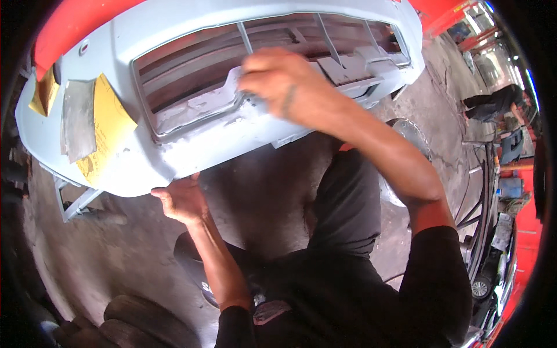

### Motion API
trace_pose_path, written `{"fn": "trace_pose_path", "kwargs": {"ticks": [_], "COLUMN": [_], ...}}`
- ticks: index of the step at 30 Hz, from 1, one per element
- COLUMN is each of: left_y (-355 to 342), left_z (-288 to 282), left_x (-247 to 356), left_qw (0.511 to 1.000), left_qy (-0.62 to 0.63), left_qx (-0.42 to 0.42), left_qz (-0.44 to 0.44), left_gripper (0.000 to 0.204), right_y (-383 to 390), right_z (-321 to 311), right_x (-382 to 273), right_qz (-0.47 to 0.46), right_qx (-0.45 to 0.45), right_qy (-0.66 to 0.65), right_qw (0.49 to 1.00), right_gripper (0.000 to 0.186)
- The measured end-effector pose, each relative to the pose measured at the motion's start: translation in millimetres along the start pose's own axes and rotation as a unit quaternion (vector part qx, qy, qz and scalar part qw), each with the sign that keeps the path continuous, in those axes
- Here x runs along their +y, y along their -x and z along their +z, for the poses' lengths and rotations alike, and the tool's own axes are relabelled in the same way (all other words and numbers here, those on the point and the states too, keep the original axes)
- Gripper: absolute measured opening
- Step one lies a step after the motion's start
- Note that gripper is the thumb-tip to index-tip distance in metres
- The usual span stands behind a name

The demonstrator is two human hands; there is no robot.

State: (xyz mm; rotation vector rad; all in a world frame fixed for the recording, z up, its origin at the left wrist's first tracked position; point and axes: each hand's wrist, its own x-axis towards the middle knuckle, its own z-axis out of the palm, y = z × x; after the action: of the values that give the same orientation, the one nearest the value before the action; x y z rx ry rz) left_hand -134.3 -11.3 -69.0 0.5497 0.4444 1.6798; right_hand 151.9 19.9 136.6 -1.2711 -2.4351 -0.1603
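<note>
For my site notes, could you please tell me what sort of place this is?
Probably a vehicle body workshop: there's a pale grey bumper with yellow sheets on it, and a car wheel at far right.

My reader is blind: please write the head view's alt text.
A person's right hand is at a pale grey car bumper; the left hand touches its lower edge. Yellow and grey sheets rest on its left end.

Lower left: dark rubber tyres (145, 319), grey stained concrete floor (104, 255). Right edge, top down: co-worker in black clothes (493, 104), blue plastic container (510, 187), silver multi-spoke car wheel (481, 287).
</note>
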Motion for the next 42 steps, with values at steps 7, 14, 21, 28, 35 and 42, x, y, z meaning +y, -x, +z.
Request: {"fn": "trace_pose_path", "kwargs": {"ticks": [7, 14, 21, 28, 35, 42], "left_y": [-2.3, -1.7, -3.2, -4.6, -5.9, -9.2], "left_z": [-22.6, -4.1, -2.3, 12.6, 19.9, 26.1], "left_x": [5.3, 6.4, 4.3, 9.1, 11.4, 19.7], "left_qw": [1.000, 1.000, 0.999, 0.998, 0.998, 0.996], "left_qy": [-0.002, -0.017, 0.011, 0.023, 0.016, 0.002], "left_qx": [-0.006, -0.014, 0.032, 0.053, 0.060, 0.080], "left_qz": [0.004, 0.000, 0.028, 0.035, 0.024, 0.037], "left_gripper": [0.072, 0.074, 0.083, 0.090, 0.096, 0.099], "right_y": [35.8, 1.8, 21.1, -35.0, -76.7, -63.4], "right_z": [-31.7, 0.9, -23.8, -6.2, -2.5, -7.4], "right_x": [41.6, 10.0, 30.7, 6.7, 28.8, 7.3], "right_qz": [0.014, -0.071, 0.134, 0.268, 0.189, 0.203], "right_qx": [-0.042, 0.043, 0.049, 0.062, 0.051, -0.031], "right_qy": [0.029, -0.039, -0.070, -0.147, 0.134, 0.118], "right_qw": [0.999, 0.996, 0.987, 0.950, 0.971, 0.971], "right_gripper": [0.033, 0.033, 0.010, 0.033, 0.022, 0.026]}}
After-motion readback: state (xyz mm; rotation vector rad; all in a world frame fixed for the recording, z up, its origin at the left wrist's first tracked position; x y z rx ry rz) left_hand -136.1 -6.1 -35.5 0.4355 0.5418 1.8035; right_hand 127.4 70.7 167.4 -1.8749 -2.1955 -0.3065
